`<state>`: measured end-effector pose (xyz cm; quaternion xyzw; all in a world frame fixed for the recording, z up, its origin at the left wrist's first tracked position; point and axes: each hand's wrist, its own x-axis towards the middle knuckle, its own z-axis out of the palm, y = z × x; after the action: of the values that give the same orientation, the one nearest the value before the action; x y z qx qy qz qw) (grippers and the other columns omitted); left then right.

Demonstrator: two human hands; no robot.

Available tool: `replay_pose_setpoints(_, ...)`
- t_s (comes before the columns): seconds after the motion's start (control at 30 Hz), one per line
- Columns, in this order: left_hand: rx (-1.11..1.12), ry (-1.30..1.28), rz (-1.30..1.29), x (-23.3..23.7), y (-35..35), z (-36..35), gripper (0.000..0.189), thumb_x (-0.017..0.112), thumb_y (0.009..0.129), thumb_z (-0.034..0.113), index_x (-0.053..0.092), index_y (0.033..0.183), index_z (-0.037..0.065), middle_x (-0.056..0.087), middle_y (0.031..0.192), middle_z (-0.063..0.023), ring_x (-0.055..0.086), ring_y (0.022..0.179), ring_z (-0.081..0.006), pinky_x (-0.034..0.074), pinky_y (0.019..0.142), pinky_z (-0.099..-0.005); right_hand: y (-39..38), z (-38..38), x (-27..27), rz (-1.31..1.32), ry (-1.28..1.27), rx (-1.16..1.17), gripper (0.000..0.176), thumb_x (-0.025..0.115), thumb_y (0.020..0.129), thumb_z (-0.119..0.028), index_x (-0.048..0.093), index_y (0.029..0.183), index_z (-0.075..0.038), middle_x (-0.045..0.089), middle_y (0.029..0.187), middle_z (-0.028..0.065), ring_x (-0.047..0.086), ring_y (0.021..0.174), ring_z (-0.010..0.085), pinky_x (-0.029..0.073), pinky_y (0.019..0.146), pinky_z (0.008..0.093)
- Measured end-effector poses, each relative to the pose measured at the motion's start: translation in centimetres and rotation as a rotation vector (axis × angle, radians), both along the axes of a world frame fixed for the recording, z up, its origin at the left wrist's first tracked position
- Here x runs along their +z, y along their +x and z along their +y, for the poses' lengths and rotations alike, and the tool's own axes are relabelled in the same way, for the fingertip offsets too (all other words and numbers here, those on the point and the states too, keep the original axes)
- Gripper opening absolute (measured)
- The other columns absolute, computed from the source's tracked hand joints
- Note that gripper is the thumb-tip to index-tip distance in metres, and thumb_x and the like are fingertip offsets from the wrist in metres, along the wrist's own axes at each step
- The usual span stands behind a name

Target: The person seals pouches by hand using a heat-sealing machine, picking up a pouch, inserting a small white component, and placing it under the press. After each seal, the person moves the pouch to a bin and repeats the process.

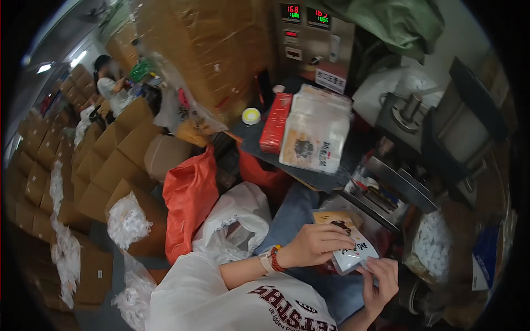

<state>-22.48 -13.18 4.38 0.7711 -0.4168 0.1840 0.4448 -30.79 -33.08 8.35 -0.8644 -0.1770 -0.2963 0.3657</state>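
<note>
Pouch (pixel 356 258), white with an orange upper end, held by two bare hands just right of centre in the lower half of the frame. Left hand (pixel 314 243): fingers bent over the printed face, holding it from the left; the thumb cannot be made out. Right hand (pixel 382 280): thumb and fingertips narrowed on the lower right corner.

Risks, as judged from the view: the film looks smooth and pliant, so uneven pulling between the hands could crease it or let a corner slip. The lower bar (pixel 369 212) runs just beyond the upper right side of the pouch; a reach toward it could catch the film or bring the fingers near metal. If the bars are heated, as the lit numbers on the panel (pixel 314 41) at top centre may suggest, contact could burn; the view alone cannot settle this. At upper centre, the pouch stack (pixel 314 138) lies close to the near edge of the table (pixel 255 148), where a knock from below could make its top layers slide.

Edges and room: the upper bar (pixel 400 185) and lower bar bound the hands above and to the right. Farther right, a bag of white packets (pixel 433 245) limits sideways travel. To the left, the white bag (pixel 234 218) lies near the left forearm. Room for movement appears greatest over the jeans (pixel 284 223), between the white bag and the lower bar.
</note>
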Motion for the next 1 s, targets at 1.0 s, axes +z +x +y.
replay_pose_setpoints(1.0, -0.082, -0.331, 1.481, -8.6, 1.2, -3.6, 0.026, 0.067, 0.092, 0.023, 0.069, 0.085, -0.003, 0.069, 0.077, -0.0035, 0.059, 0.064, -0.0036, 0.046, 0.055, -0.0198, -2.2, -3.8, -4.5, 0.263, 0.03, -0.24, 0.018, 0.07, 0.079, -0.002, 0.067, 0.097, 0.0, 0.066, 0.086, 0.011, 0.061, 0.078, 0.0256, 0.046, 0.072, 0.0342)
